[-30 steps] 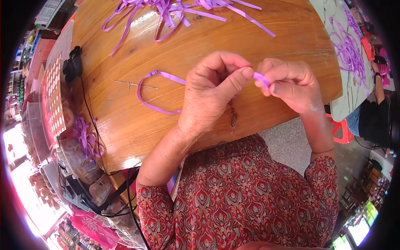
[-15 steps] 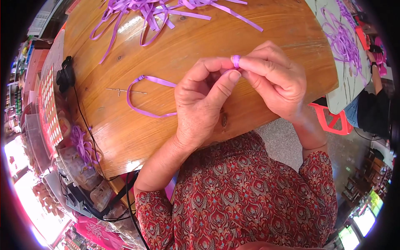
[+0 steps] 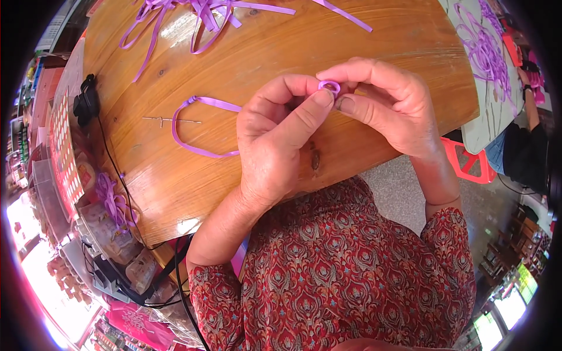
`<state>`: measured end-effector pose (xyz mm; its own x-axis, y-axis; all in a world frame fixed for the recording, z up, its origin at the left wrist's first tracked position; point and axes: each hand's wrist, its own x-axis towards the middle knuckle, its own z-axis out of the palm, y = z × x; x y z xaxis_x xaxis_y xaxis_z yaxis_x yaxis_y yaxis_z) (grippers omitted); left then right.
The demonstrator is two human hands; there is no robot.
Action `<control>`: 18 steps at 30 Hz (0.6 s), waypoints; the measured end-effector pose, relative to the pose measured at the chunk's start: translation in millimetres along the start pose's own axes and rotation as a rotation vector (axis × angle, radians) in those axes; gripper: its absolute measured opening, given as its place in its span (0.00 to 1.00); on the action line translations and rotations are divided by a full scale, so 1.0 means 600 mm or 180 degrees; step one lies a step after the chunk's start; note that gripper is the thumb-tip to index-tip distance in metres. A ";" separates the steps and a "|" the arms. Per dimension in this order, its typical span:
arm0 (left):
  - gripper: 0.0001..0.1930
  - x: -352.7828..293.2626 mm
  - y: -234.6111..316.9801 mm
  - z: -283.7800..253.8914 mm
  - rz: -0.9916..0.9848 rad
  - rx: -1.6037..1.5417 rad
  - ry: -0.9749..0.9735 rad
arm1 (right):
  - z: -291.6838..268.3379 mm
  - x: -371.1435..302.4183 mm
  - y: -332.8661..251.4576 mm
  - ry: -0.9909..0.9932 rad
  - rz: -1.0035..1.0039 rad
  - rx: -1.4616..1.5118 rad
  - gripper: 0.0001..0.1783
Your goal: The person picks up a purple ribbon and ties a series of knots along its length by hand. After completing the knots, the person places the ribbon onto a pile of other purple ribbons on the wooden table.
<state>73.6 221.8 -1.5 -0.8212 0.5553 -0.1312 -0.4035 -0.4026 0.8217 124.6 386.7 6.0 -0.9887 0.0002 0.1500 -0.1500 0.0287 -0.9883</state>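
A small ring of purple ribbon stands up between my two hands, above the wooden table. My left hand pinches its near left side between thumb and forefinger. Curled around its right side is my right hand, forefinger at the top edge and thumb at the lower edge. A longer purple ribbon loop with a small knot lies on the table left of my left hand. It passes behind that hand, so whether it joins the ring is hidden. Across this loop lies a thin twisted metal wire.
Purple ribbons pile at the table's far side, and more lie on the pale table at right. A black cable runs along the left edge beside a ribbon bundle. A red stool and another person's arm are at right.
The ribbon between my fingers has turned from a flat wrapped band into a visible open ring. My right thumb and forefinger have spread further apart. The view has shifted slightly.
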 end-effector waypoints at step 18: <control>0.04 0.011 0.020 -0.038 0.1058 0.2587 -0.0061 | -0.049 0.006 -0.012 0.0297 -0.1758 -0.3301 0.13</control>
<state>53.9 204.0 -5.3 -0.8353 0.5164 0.1886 0.2737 0.0931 0.9573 122.2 415.9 14.7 -0.7802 -0.1950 0.5944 -0.4397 0.8467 -0.2995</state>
